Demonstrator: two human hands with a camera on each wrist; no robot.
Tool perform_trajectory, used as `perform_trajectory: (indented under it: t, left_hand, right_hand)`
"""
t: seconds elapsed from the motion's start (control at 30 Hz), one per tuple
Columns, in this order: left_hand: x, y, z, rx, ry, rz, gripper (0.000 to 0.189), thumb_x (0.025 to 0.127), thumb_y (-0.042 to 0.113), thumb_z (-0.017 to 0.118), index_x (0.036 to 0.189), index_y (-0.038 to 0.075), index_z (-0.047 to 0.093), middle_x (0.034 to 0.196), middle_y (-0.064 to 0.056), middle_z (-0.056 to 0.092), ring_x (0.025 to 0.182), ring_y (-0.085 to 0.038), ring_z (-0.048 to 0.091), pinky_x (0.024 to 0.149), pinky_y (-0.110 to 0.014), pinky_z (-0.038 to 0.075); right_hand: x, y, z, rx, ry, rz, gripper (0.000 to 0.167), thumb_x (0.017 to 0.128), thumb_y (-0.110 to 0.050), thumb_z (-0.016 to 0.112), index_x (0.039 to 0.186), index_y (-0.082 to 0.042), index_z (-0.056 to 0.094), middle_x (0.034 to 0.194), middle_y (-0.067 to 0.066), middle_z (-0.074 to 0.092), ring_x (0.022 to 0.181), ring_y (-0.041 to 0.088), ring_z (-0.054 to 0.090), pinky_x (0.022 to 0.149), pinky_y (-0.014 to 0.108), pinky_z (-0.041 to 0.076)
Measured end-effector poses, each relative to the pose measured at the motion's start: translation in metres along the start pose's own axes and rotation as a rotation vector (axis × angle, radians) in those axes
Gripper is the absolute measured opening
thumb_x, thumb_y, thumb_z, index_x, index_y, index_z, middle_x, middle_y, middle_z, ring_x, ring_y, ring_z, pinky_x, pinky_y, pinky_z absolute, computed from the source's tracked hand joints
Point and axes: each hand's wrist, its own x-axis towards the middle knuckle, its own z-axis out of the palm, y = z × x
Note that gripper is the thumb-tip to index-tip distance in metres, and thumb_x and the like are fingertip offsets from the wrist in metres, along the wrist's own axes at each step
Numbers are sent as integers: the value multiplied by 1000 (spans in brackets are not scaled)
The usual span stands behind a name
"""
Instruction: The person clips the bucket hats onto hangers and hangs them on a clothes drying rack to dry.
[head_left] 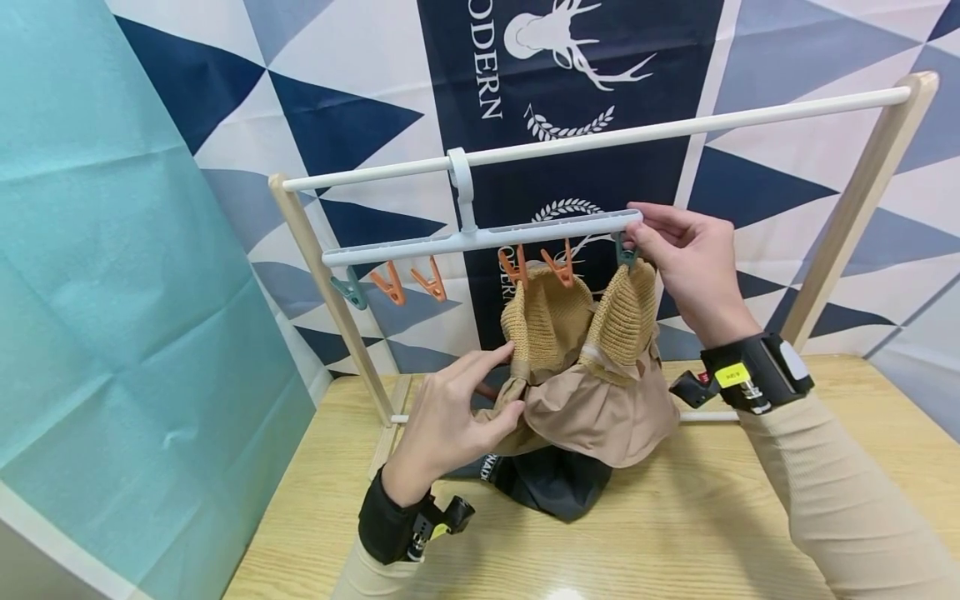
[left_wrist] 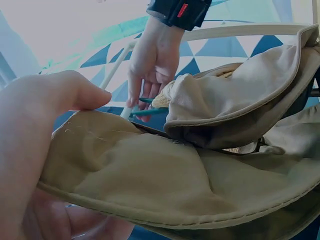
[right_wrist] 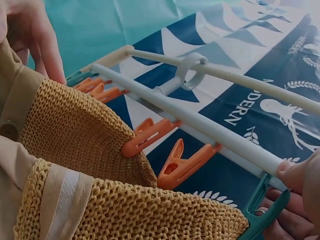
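A tan sun hat (head_left: 600,408), with a straw-coloured knitted crown (right_wrist: 150,210) and a fabric brim (left_wrist: 125,165), hangs under a pale-blue clip hanger (head_left: 420,247). My left hand (head_left: 450,417) pinches the brim's left side between thumb and fingers. At the hanger's right end, my right hand (head_left: 693,271) grips the bar between thumb and fingers. Just below that hand, a green clip (right_wrist: 267,207) bites a peak of the knit. Two orange clips (right_wrist: 185,165) hang close to the knit's other peak; whether they hold it I cannot tell.
The hanger hooks over the white rail (head_left: 585,143) of a wooden-ended rack (head_left: 862,208). Another green clip (head_left: 350,289) and two orange clips (head_left: 388,283) hang at its left. A dark cloth item with white lettering (head_left: 555,483) lies on the wooden table (head_left: 660,533) under the hat.
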Motion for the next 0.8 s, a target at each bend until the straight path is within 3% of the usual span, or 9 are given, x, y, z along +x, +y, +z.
perform_trajectory:
  t: [0.2, 0.47, 0.63, 0.8]
  left_hand:
    - [-1, -1, 0, -1, 2, 5, 59, 96, 25, 82, 152, 11, 70, 132, -7, 82, 82, -16, 80, 67, -17, 52]
    - [-1, -2, 0, -58, 4, -13, 61, 96, 31, 83, 152, 11, 70, 136, -7, 81, 89, -15, 84, 72, -19, 60]
    - [-2, -1, -1, -72, 21, -38, 60, 99, 41, 72, 153, 13, 70, 138, -8, 81, 91, -16, 85, 71, -19, 60]
    - [-2, -1, -3, -62, 43, -21, 65, 111, 60, 53, 153, 13, 70, 137, -7, 82, 92, -18, 85, 69, -20, 58]
  right_hand:
    - [0, -1, -3, 47, -16, -6, 41, 103, -7, 80, 141, 7, 74, 103, -7, 88, 88, 4, 83, 83, 15, 64]
    - [1, -4, -16, 33, 0, -31, 41, 104, -5, 79, 142, 7, 74, 104, -8, 88, 89, 3, 83, 88, 14, 63]
    - [1, -6, -28, 58, 4, -44, 41, 103, -3, 79, 142, 8, 73, 105, -7, 88, 90, 4, 83, 88, 15, 64]
    - [1, -10, -42, 44, 21, -40, 39, 104, -3, 77, 142, 7, 73, 104, -8, 88, 90, 3, 83, 87, 14, 63]
